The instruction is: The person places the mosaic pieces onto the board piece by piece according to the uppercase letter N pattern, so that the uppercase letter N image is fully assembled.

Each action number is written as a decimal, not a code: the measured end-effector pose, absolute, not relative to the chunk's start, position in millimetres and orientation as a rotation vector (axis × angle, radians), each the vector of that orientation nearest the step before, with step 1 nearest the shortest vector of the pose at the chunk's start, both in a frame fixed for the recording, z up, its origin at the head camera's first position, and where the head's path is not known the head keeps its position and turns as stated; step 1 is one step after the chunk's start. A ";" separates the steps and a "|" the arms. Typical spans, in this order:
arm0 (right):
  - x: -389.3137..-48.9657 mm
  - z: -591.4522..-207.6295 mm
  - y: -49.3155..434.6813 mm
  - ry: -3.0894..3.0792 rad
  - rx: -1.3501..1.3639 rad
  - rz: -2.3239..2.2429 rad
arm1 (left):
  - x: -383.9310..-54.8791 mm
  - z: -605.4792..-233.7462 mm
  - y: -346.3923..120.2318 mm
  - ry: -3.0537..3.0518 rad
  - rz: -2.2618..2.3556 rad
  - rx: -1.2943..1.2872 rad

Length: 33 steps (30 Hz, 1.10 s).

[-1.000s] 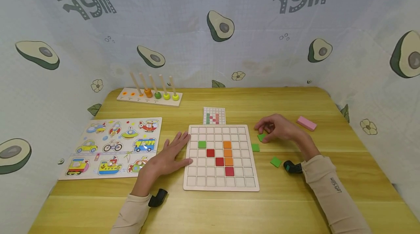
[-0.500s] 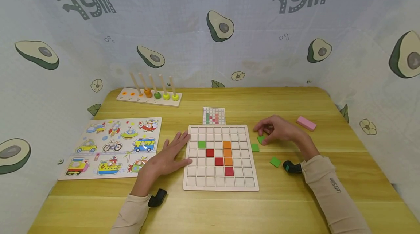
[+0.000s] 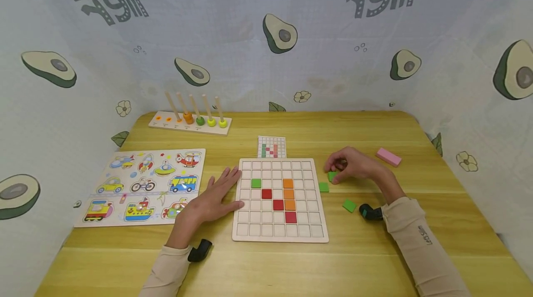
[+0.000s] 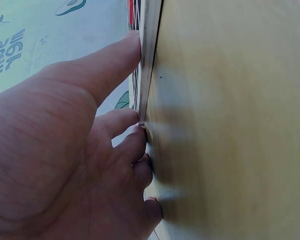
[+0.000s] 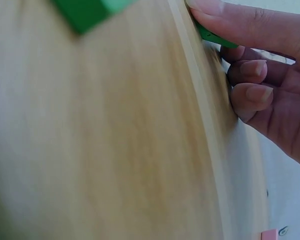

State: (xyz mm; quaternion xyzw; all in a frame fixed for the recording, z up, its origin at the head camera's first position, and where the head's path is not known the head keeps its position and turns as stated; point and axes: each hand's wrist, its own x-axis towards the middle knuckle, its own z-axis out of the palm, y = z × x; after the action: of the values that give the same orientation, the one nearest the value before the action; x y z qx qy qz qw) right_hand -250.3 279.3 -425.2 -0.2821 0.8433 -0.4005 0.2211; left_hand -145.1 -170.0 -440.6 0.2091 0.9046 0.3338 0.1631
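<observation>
A wooden grid board (image 3: 245,230) lies in the middle of the table in the head view, with one green, several red and several orange square tiles (image 3: 288,194) set in its cells. My left hand (image 3: 212,202) rests with straight, spread fingers at the board's left edge; in the left wrist view its thumb (image 4: 110,62) touches the rim. Right of the board my right hand (image 3: 354,163) pinches a green tile (image 3: 331,176) between thumb and fingers, low over the table. Two more green tiles lie nearby: one at the board's right edge (image 3: 324,187), another closer to the wrist (image 3: 349,205).
A small pattern card (image 3: 271,146) lies behind the board. To the left are a vehicle puzzle board (image 3: 137,190) and, farther back, a peg stand with rings (image 3: 189,123). A pink block (image 3: 389,157) lies beyond my right hand. Printed cloth (image 3: 233,33) walls the table.
My right hand has barely shifted, and the green tile at its fingertips has turned slightly. The left hand and the board have stayed in place.
</observation>
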 end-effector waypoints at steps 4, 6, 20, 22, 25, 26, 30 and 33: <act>-249.9 -424.4 280.2 2.335 -0.808 -1.079 | -144.6 -439.9 -169.1 2.575 0.959 0.610; -249.2 -424.5 281.2 2.329 -0.815 -1.074 | -144.2 -439.3 -168.6 2.571 0.963 0.617; -252.9 -424.0 281.0 2.317 -0.864 -1.064 | -144.7 -439.5 -169.8 2.580 0.950 0.603; -252.4 -423.3 281.6 2.316 -0.872 -1.058 | -145.0 -439.9 -169.6 2.577 0.958 0.608; -251.8 -422.8 281.9 2.310 -0.884 -1.058 | -144.8 -440.0 -169.8 2.574 0.952 0.605; -251.4 -422.6 281.8 2.309 -0.885 -1.060 | -144.9 -439.8 -170.0 2.575 0.950 0.601; -250.8 -422.9 281.9 2.309 -0.886 -1.068 | -144.8 -439.8 -170.4 2.582 0.947 0.601; -250.5 -423.6 283.6 2.316 -0.878 -1.079 | -145.0 -441.0 -169.6 2.579 0.955 0.613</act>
State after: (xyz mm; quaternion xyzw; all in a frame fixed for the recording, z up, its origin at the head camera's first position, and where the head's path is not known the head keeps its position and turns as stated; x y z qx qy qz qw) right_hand -250.5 283.6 -423.6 -0.3173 0.8365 -0.3898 0.2181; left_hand -145.0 -169.6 -441.0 0.2147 0.9033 0.3345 0.1614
